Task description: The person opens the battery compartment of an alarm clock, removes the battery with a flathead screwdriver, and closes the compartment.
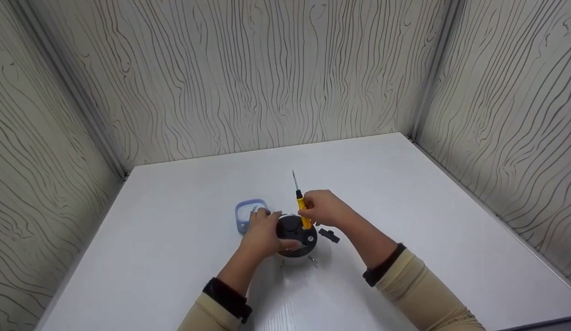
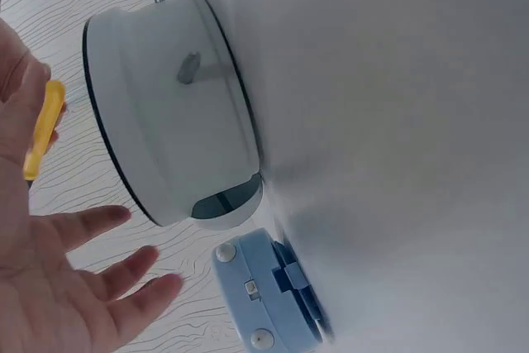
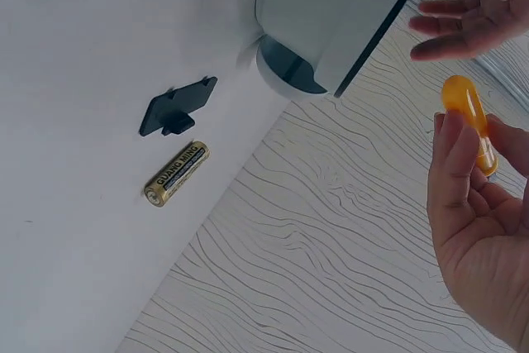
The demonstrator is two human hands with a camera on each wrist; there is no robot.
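Observation:
A round white device with a black back and short metal legs, resembling an alarm clock, lies back-up on the table. My left hand is over its left side with straight, spread fingers; the left wrist view shows those fingers beside the rim. Whether they touch it I cannot tell. My right hand grips a screwdriver by its yellow handle. The shaft points up and away from the device, and the handle's butt is over the black back. A black battery cover lies right of the device.
A gold and black battery lies near the cover. Left of the device stands a light blue box, with small things in it that are hard to make out. Wood-grain patterned walls surround the white table.

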